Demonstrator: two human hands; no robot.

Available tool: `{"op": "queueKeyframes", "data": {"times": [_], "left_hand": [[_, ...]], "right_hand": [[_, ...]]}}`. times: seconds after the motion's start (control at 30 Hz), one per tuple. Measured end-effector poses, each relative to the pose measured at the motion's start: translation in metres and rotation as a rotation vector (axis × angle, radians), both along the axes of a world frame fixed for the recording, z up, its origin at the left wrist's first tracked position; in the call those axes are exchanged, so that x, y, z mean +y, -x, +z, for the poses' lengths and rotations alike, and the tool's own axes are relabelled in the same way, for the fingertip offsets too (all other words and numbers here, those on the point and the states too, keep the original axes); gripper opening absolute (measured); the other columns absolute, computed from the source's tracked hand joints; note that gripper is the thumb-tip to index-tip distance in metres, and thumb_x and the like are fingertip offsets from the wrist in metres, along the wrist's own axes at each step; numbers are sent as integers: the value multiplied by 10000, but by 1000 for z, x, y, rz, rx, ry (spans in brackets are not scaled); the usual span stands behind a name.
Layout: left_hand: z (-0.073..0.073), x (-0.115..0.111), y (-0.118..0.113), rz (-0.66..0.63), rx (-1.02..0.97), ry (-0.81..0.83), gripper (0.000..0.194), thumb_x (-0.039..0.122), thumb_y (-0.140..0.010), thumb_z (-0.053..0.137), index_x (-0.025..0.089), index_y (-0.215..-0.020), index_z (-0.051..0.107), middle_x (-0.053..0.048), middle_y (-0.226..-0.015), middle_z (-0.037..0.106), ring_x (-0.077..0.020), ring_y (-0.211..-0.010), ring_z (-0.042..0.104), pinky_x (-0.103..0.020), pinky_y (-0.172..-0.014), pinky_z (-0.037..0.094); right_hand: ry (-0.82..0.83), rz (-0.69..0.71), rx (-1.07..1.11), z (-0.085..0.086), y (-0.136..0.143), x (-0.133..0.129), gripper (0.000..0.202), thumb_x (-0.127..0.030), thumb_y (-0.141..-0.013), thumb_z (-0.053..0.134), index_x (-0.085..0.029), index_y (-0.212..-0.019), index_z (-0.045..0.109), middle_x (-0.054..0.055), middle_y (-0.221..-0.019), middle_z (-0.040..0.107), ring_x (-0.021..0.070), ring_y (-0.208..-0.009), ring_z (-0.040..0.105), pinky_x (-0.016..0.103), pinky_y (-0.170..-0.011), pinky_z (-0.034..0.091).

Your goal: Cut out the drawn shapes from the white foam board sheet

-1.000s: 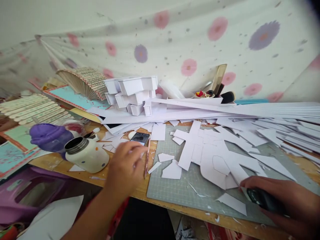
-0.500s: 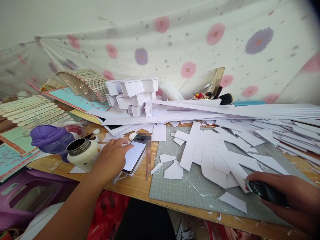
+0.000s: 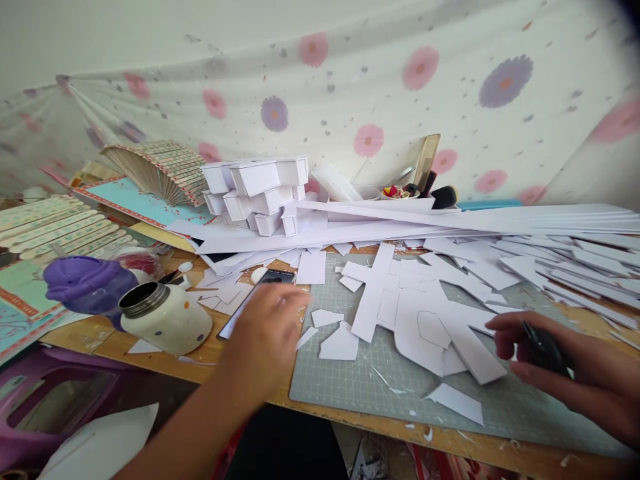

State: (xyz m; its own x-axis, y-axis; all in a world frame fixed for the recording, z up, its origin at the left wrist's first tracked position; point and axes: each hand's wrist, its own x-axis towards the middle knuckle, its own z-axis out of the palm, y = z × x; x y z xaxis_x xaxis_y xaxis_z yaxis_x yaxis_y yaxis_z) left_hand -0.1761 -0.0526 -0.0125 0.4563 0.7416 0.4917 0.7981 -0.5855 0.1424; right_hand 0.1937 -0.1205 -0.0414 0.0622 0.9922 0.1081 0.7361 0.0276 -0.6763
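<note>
left hand [image 3: 267,333] has shifted rightward, loosely open near phone [image 3: 234,321]; right hand [image 3: 580,377] holds black tool [image 3: 547,348].

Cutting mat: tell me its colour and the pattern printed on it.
The cutting mat is grey-green with a grid of pale lines, best seen in the head view.

No readable text, label, brand, number or sign; phone screen [image 3: 235,320] mostly covered, content too small.
</note>
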Motion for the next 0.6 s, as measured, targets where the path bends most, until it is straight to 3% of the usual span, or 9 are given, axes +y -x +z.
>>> {"op": "queueKeyframes", "data": {"times": [0.1,0.17,0.33,0.47,0.6], "left_hand": [[-7,-16,-58,-327,95,227,348,38,-795,450,197,-1027,655,-44,-1068,620,-202,-979,543,-332,-878,471],[-8,-12,-89,-419,174,265,277,78,-811,475,179,-993,657,-60,-1045,624,-214,-946,551,-348,-851,486],[-12,26,-135,-400,302,256,186,174,-849,517,167,-969,659,-107,-1088,618,-276,-986,557,-426,-841,496],[-28,43,-149,-373,266,270,229,204,-859,541,152,-1052,652,-133,-1159,599,-300,-1052,542,-458,-871,484],[-38,41,-147,-361,232,285,292,302,-886,573,180,-1147,624,-101,-1249,572,-277,-1127,508,-440,-970,440]], "right_hand": [[2,-110,125,-3,-5,2,301,-470,-854,525,-395,-1146,510,47,-842,606,232,-740,607,339,-690,494],[-14,-170,141,-4,-10,3,429,-466,-838,527,-387,-1253,455,45,-850,593,234,-744,606,332,-684,500],[138,7,-3,16,-21,7,669,-346,-834,574,-269,-1444,308,85,-988,641,228,-848,646,301,-789,536],[145,28,-18,27,-26,8,550,-375,-841,557,-211,-1353,440,86,-1003,671,245,-844,661,336,-741,569],[171,-3,49,17,-34,9,317,-411,-847,545,-262,-1119,612,66,-1002,678,251,-893,667,323,-775,566]]}}
